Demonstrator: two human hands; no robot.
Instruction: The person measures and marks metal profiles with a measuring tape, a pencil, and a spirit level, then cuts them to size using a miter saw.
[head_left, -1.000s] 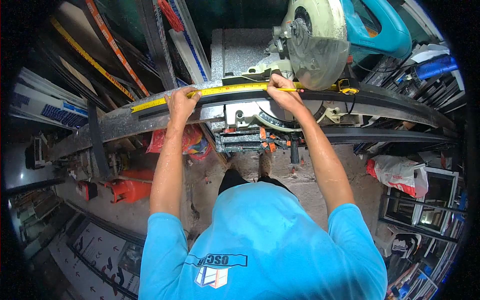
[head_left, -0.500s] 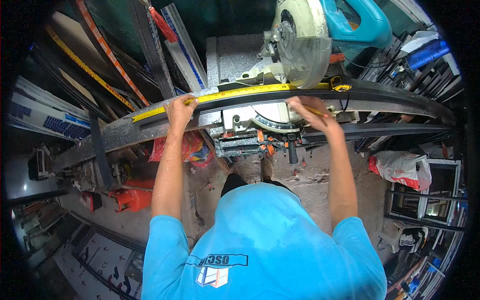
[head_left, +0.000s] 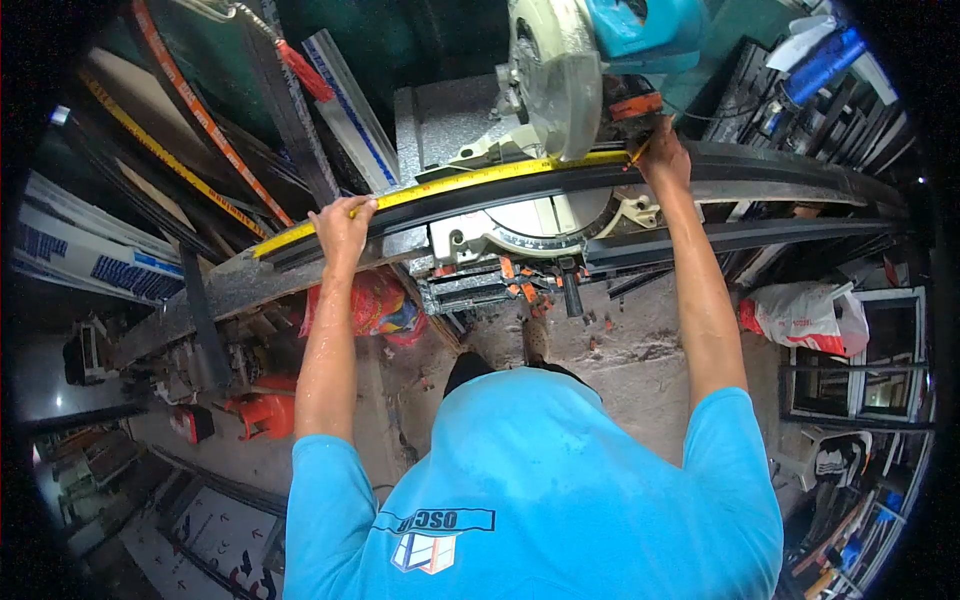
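One bare left hand and one bare right hand are counted, along with one long yellow tape measure, one slim yellow pencil and one mitre saw with a teal handle. At least two long black bars can be counted. One white-and-red plastic bag and one shiny blue roll are also seen.

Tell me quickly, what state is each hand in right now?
Left hand: closed, pinching the yellow measuring tape.
Right hand: closed, holding a pencil; whether it also grips the tape cannot be told.
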